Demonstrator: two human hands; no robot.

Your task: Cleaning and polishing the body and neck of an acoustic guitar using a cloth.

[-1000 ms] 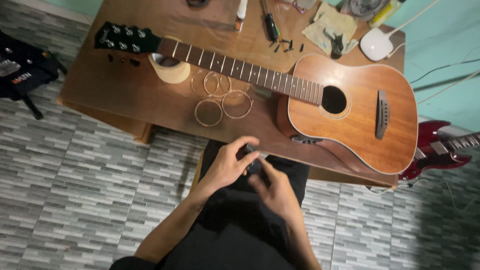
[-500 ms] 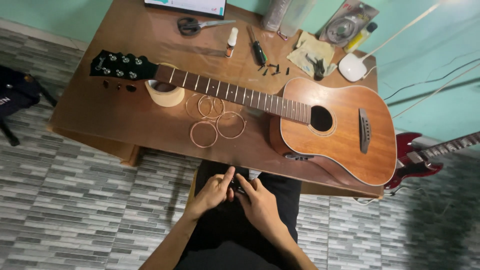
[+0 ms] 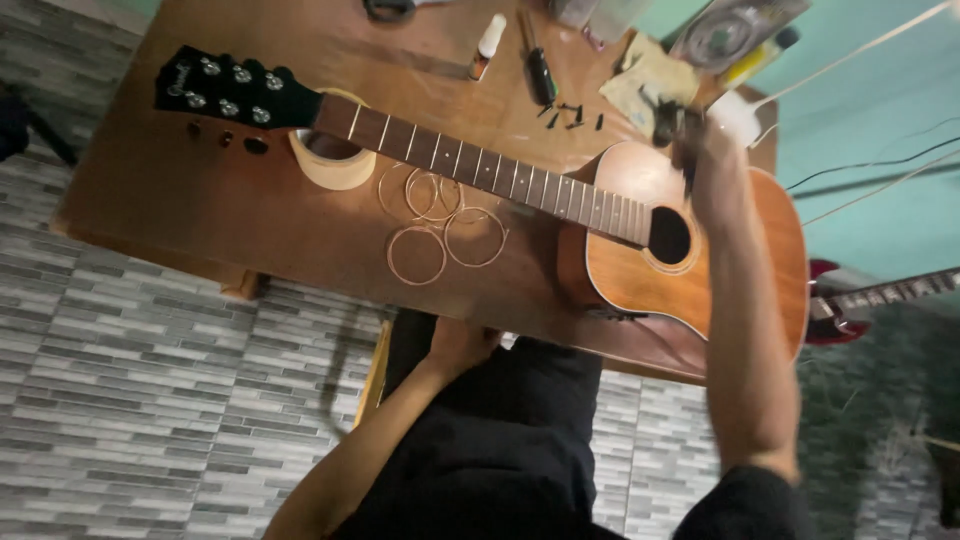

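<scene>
Right hand (image 3: 712,160), grip blurred and unreadable, reached toward 1 o'clock over the acoustic guitar (image 3: 690,250); left hand (image 3: 455,345) rested loosely closed. A snagged sleeve might scratch the top.

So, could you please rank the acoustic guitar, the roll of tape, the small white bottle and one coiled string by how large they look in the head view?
1. acoustic guitar, by far the largest.
2. roll of tape and coiled string: they look alike, so unranked.
3. small white bottle, smallest, though it lies farther from the camera.
</scene>
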